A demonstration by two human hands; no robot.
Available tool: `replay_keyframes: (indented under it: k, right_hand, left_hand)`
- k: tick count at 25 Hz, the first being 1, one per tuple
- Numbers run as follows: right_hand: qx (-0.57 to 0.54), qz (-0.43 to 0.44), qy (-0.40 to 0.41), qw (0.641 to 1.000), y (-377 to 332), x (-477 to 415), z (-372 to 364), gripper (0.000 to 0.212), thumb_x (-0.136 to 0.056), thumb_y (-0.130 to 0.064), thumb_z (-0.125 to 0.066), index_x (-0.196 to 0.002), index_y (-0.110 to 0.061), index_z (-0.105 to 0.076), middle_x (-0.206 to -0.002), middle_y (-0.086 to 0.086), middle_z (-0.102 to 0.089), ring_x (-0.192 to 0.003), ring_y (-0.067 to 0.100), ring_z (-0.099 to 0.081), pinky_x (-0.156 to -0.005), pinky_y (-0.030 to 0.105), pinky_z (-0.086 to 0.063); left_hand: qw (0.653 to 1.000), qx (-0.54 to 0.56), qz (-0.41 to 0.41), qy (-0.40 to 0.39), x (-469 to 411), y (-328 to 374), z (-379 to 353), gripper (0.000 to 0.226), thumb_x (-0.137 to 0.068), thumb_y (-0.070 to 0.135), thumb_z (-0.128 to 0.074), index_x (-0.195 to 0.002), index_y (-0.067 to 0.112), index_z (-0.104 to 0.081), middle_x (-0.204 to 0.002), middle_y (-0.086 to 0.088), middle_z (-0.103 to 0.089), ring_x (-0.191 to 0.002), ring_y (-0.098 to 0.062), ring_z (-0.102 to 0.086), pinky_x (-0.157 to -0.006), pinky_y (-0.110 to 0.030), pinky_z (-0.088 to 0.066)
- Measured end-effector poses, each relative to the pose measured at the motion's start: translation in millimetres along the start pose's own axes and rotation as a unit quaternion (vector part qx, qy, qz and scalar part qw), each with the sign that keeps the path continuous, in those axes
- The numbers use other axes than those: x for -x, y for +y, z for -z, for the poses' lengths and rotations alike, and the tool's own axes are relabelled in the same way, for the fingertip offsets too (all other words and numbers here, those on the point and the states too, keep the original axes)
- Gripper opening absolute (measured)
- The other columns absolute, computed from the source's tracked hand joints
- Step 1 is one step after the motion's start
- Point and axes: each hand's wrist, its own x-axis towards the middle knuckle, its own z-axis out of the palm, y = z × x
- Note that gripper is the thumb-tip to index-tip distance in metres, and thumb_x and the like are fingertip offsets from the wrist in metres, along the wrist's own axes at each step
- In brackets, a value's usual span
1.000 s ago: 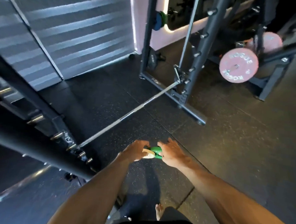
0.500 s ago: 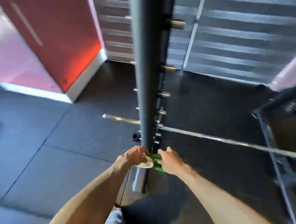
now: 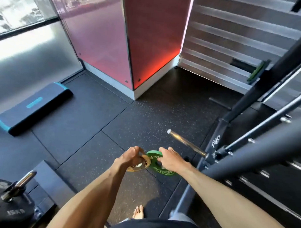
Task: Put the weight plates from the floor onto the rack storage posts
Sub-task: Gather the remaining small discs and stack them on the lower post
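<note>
Two small weight plates are held in front of me above the dark rubber floor. My left hand (image 3: pixel 130 158) grips a small yellow plate (image 3: pixel 143 164) by its edge. My right hand (image 3: pixel 170 159) grips a small green plate (image 3: pixel 154 156), with fingers curled through or over its middle. The two plates overlap slightly. The black rack (image 3: pixel 257 156) stands at the right, with short silver pegs along its uprights. A bare barbell sleeve (image 3: pixel 185 142) sticks out from the rack just beyond my right hand. A green plate (image 3: pixel 256 70) hangs on the rack at the upper right.
A black step platform with teal trim (image 3: pixel 32 108) lies on the floor at left. A loaded black plate on a bar end (image 3: pixel 12 199) sits at the lower left. A red pillar (image 3: pixel 131 45) stands ahead. My bare foot (image 3: pixel 138 212) shows below.
My view has swung left, from the rack's inside past an upright to its outer corner. Both hands still carry the yellow and green plates, now held a little further apart.
</note>
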Motion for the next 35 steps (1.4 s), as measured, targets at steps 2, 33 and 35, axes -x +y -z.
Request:
replay_keyframes:
  k: [2, 33, 35]
  right_hand:
    - [-0.018, -0.009, 0.032, 0.999, -21.4, -37.9, 13.4, 0.025, -0.097, -0.031, -0.053, -0.117, -0.016, -0.049, -0.108, 0.013, -0.05, -0.104, 0.039, -0.056, -0.088, 0.042, -0.045]
    - [-0.297, -0.282, 0.343, 0.845, 36.5, -494.2, 347.2, 0.038, -0.091, -0.035, -0.066, -0.105, 0.001, -0.064, -0.104, 0.02, -0.07, -0.101, 0.036, -0.063, -0.074, 0.036, -0.045]
    - [-0.301, -0.314, 0.367, 0.822, 42.6, -509.1, 373.7, 0.046, -0.091, -0.036, -0.066, -0.114, 0.003, -0.06, -0.11, 0.022, -0.069, -0.105, 0.038, -0.063, -0.083, 0.044, -0.05]
  left_hand:
    - [0.999, 0.021, 0.01, 0.031, -23.4, -25.0, 27.9, 0.029, -0.084, 0.019, -0.068, -0.112, 0.011, -0.07, -0.101, -0.011, -0.074, -0.093, -0.024, -0.072, -0.07, -0.029, -0.053]
    - [0.95, 0.301, -0.07, 0.046, -577.3, 112.2, 373.3, 0.048, -0.076, 0.057, -0.073, -0.066, 0.018, -0.047, -0.065, 0.003, -0.056, -0.067, -0.016, -0.052, -0.058, -0.028, -0.038]
    - [0.958, 0.269, -0.099, 0.005, -618.4, 140.6, 391.8, 0.045, -0.08, 0.05, -0.073, -0.066, 0.017, -0.046, -0.059, 0.005, -0.051, -0.066, -0.016, -0.049, -0.055, -0.027, -0.036]
